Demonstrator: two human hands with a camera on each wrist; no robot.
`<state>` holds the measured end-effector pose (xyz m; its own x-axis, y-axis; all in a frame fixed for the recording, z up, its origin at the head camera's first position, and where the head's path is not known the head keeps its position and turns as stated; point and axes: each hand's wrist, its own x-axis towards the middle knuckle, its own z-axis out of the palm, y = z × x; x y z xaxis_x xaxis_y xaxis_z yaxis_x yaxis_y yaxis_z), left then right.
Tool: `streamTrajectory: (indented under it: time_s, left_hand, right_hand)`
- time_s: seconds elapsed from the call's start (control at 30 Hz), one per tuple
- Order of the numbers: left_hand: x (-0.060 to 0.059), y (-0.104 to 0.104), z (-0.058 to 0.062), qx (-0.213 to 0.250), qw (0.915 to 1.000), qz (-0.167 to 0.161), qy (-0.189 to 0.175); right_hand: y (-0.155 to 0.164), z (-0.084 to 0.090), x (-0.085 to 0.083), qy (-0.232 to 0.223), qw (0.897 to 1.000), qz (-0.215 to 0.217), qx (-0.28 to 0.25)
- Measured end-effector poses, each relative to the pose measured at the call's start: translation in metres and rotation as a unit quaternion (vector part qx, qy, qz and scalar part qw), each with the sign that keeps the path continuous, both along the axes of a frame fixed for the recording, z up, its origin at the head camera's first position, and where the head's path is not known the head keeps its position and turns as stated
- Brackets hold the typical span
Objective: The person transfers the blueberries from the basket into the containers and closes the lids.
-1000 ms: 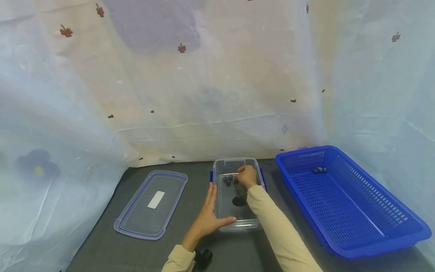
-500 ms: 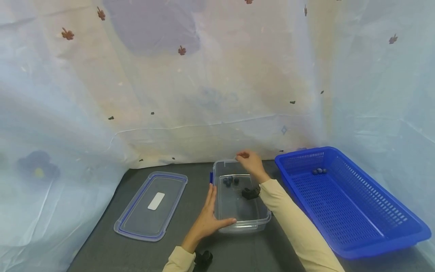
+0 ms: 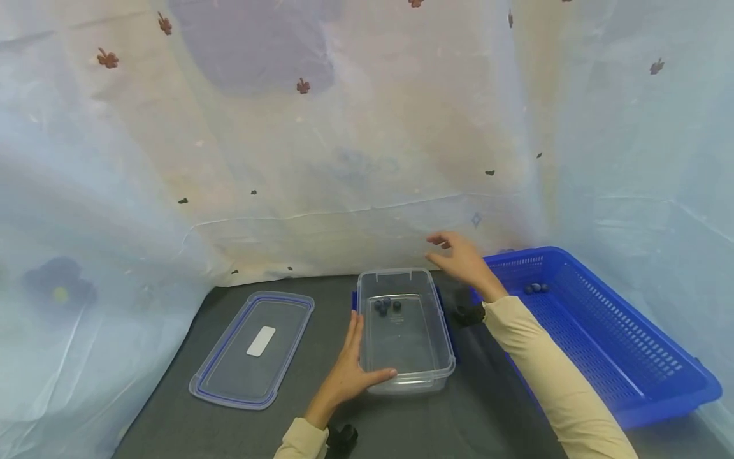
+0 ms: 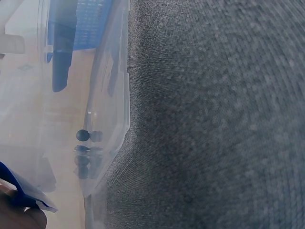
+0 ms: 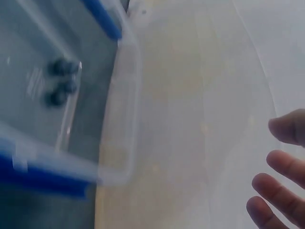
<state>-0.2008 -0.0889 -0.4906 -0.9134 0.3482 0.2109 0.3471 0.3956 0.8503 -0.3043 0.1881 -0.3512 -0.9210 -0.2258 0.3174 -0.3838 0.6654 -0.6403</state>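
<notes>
Hands apart: the left hand (image 3: 346, 373) lies straight-fingered against the clear container (image 3: 421, 380) at its 7 o'clock corner, thumb over the near rim; the right hand (image 3: 461, 261), fingers loosely spread and gripping nothing visible, hangs toward 1 o'clock. Dark round pieces (image 3: 383, 310) lie inside the container at 11 o'clock; similar dark balls (image 3: 536, 288) sit at 11 o'clock within the blue basket (image 3: 625, 331), itself at 3 o'clock. Probable faults: a low swing of the right forearm could jog the basket, setting its balls rolling; uneven left-hand pressure could slide the container. Lettering: the lid (image 3: 252, 382), at 9 o'clock, bears a white label (image 3: 260, 342), no text legible; faint marks (image 3: 397, 320) on the container's floor are unreadable.
</notes>
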Motion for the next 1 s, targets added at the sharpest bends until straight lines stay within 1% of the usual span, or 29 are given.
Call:
streamTrajectory:
  time_s: [0.27,0.4,0.6,0.77,1.0]
  left_hand:
    - [-0.001,-0.001,-0.001,-0.003,1.0,0.001,-0.002]
    - [0.0,-0.001,-0.001,-0.002,1.0,0.001,-0.004]
    - [-0.001,-0.001,-0.003,0.0,1.0,-0.001,-0.004]
    - [-0.002,-0.001,-0.003,0.0,1.0,0.0,-0.003]
    - [-0.001,-0.001,-0.003,-0.001,1.0,0.0,-0.001]
  right_hand:
    - [0.051,0.005,0.003,0.036,0.998,-0.035,0.024]
    - [0.071,0.005,0.008,0.04,0.997,-0.052,0.028]
    - [0.101,0.001,0.013,0.043,0.995,-0.084,0.02]
    - [0.126,-0.009,0.013,0.048,0.991,-0.126,0.008]
    - [0.156,-0.035,0.012,0.055,0.981,-0.184,-0.035]
